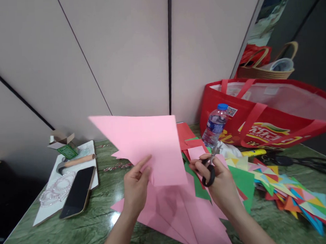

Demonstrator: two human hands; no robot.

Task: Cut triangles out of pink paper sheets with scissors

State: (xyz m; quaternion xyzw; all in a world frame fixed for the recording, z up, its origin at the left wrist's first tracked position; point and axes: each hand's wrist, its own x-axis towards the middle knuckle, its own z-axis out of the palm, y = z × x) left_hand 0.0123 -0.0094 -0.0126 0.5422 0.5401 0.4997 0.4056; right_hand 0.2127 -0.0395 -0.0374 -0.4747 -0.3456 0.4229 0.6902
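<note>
A large pink sheet of paper (pixel 153 144) with a slanted left edge is held up above the table. My left hand (pixel 136 187) pinches it near its lower left side, thumb and forefinger in front. In my right hand (pixel 216 175) is a pair of scissors (pixel 208 175) with black handles, fingers wrapped round the loops and the blades pointing up and away. The scissors are apart from the held sheet. Beneath both hands, more pink paper pieces (pixel 181 215) lie overlapped on the table, with green paper (pixel 241 181) and red paper (pixel 185 131) around them.
On the right are a heap of coloured paper scraps (pixel 295 191), a water bottle (pixel 215 126), a yellow tube (pixel 253 152) and a red shopping bag (pixel 261 120). To the left, a phone (pixel 78 192), a beaded strand (pixel 57 189), a wooden-handled tool (pixel 79 161) and a small green box (pixel 67 149).
</note>
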